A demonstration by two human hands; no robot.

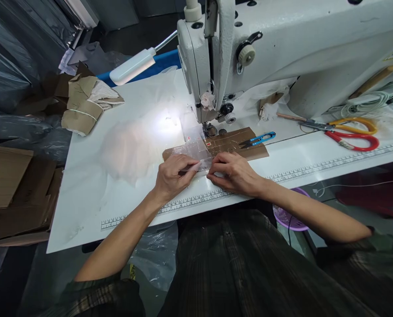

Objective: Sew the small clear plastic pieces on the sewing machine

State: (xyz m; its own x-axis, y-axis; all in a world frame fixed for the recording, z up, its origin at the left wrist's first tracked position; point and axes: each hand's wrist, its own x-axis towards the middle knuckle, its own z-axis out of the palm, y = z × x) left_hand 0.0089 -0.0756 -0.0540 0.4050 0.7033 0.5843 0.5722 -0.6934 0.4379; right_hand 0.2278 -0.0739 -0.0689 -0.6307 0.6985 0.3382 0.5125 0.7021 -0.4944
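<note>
- Work: a clear plastic piece [196, 155] lies over a brown card template [239, 143] at frame centre, just below the needle area of the sewing machine [282, 53].
- Left hand [174, 176]: fingers curled together, tips pressing the near edge of the plastic flat on the table [84, 176].
- Right hand [235, 172]: fingers close together, tips pinching or pressing the same edge; which one cannot be told.
- Judgement: keep both hands level and the edge square to the ruler strip [315, 167]; hold the fingertips clear of the needle.
- Snips [259, 139] rest on the template; scissors [351, 132] lie right of centre, well apart.
</note>
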